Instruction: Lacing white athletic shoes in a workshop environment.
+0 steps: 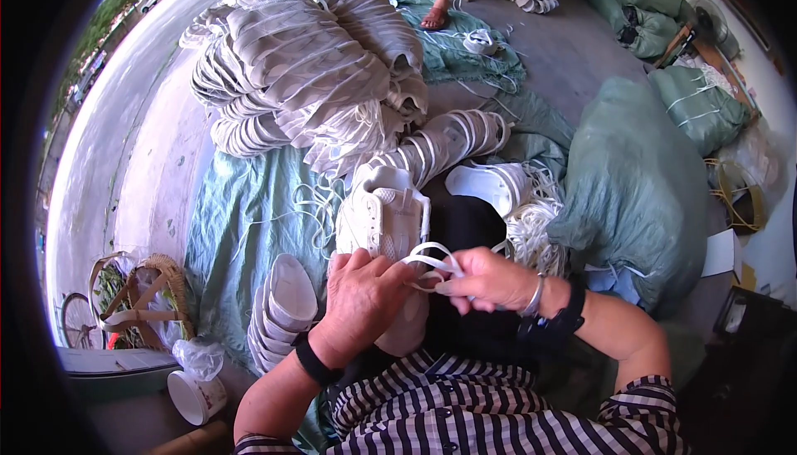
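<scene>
A white, low-cut lace-up shoe (357, 222) with a mesh section rests at the person's lap, its heel opening pointing away and its rounded toe toward the striped black-and-white shirt (448, 422). The left hand (364, 295) lies over the middle of the shoe, fingers curled; whether it grips the shoe or only presses on it cannot be told. Just beside it, the right hand (491, 281) is clamped on a flat white lace (433, 246), which forms a loop between the two hands. Just right of the shoe, a white curved shoe upper (481, 185) lies near a tangled heap of white laces (535, 231). Beyond the shoe rises a large pile of nested whitish shoe uppers (303, 56). A shorter nested white stack (282, 310) stands left of the left hand, by a green woven plastic sheet (237, 206).
</scene>
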Demonstrator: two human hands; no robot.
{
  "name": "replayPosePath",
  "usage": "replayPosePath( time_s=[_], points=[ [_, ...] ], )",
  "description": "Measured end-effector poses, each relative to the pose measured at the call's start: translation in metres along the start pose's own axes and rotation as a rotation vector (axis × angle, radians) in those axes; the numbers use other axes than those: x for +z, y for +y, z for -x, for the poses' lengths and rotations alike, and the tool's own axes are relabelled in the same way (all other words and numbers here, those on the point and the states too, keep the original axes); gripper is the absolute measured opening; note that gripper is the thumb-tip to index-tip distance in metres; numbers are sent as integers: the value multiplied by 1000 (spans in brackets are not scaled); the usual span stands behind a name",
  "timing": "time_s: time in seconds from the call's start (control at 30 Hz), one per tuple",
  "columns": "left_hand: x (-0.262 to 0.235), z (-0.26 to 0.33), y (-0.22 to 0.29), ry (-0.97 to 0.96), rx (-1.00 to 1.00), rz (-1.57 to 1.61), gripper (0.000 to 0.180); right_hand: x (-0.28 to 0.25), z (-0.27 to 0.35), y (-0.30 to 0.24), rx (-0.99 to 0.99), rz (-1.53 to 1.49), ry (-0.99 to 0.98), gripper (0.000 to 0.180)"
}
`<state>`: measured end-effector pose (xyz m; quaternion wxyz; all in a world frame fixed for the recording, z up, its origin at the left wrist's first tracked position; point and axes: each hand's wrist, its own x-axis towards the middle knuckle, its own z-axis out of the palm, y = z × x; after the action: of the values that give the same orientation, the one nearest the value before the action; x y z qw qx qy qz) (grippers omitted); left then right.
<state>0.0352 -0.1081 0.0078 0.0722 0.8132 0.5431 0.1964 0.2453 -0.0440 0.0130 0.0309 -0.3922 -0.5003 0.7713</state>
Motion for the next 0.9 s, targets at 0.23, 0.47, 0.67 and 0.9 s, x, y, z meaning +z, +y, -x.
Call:
replayPosePath(
  time_s=[0.23, 0.47, 0.67, 0.9],
  points=[
    [1, 8, 3, 33, -4, -9, 17, -52, -27, -36, -70, -203, -152, 33],
    [6, 13, 3, 159, -58, 44, 32, -45, -43, -118, -513, -334, 160, 22],
    [13, 27, -4, 196, -228, 100, 55, -24, -46, -102, -425, -84, 156, 26],
    [16, 26, -5, 159, -259, 59, 57, -40, -29, -127, -442, -452, 63, 23]
  ],
)
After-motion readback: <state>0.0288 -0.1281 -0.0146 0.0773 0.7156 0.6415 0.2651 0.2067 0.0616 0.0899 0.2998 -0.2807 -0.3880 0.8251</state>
